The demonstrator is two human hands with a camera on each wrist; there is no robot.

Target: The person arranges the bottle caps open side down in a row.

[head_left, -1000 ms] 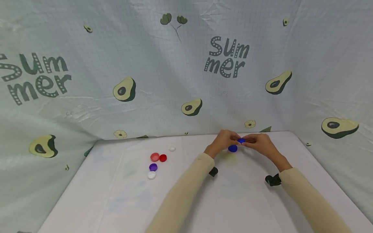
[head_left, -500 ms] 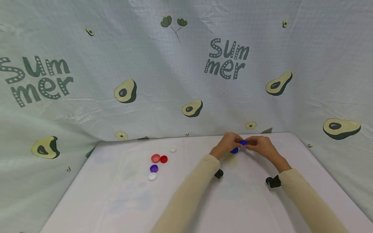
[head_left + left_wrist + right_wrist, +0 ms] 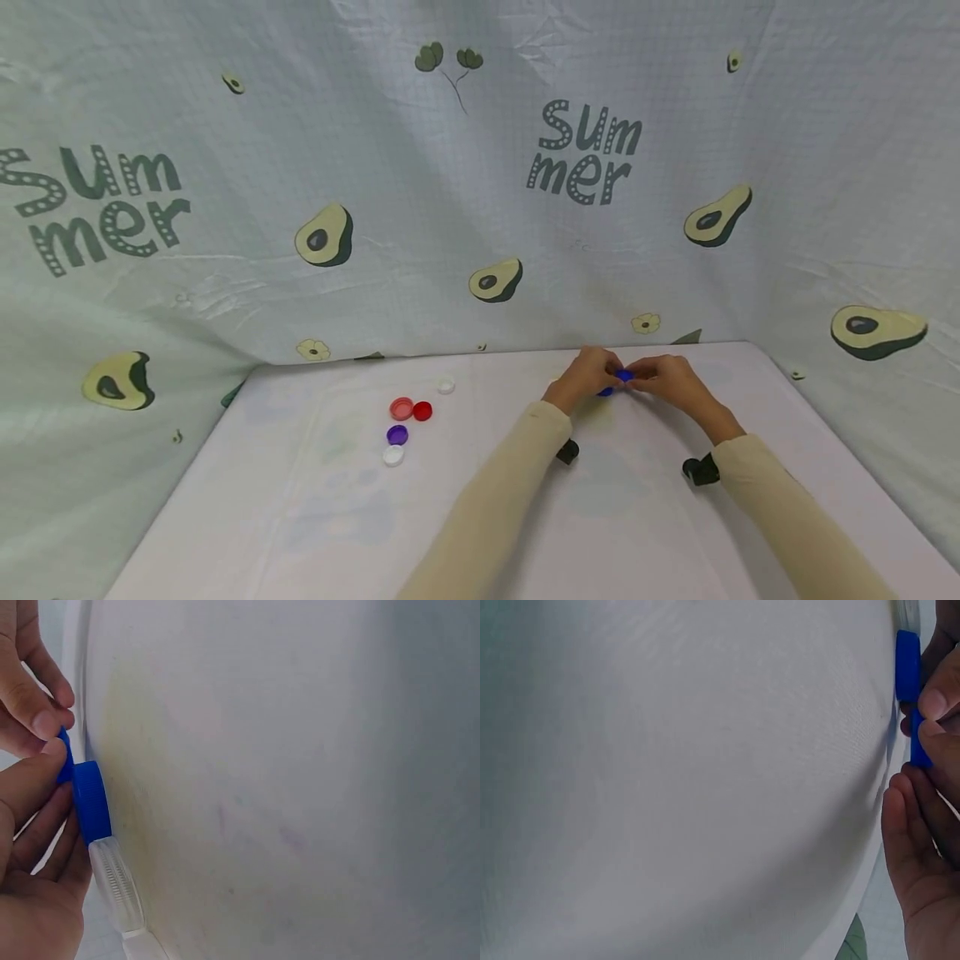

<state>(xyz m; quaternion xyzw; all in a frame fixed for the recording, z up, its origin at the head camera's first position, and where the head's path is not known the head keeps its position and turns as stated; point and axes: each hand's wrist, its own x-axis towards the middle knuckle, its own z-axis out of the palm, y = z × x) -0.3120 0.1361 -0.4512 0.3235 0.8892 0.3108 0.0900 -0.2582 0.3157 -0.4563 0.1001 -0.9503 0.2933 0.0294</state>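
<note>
Both hands meet near the table's back edge over a small blue bottle cap (image 3: 623,377). My left hand (image 3: 588,375) pinches it between thumb and fingers, and my right hand (image 3: 671,383) pinches its other side. In the left wrist view this cap (image 3: 66,761) is mostly covered by fingertips. Just beside it, a ridged blue bottle cap (image 3: 91,801) rests on the table, followed by a clear ridged cap (image 3: 118,881) and a white one (image 3: 144,945) in a row. The right wrist view shows the ridged blue cap (image 3: 907,666) next to the held cap (image 3: 918,742).
On the left half of the white table (image 3: 315,492) lie a pink-red cap (image 3: 401,408), a red cap (image 3: 422,411), a purple cap (image 3: 397,435) and white caps (image 3: 393,455). A printed curtain (image 3: 405,183) hangs right behind the table's back edge.
Holding the small blue cap, both hands have come down slightly towards the table, beside the other blue cap. The left hand has moved a little right and now covers more of that cap.
</note>
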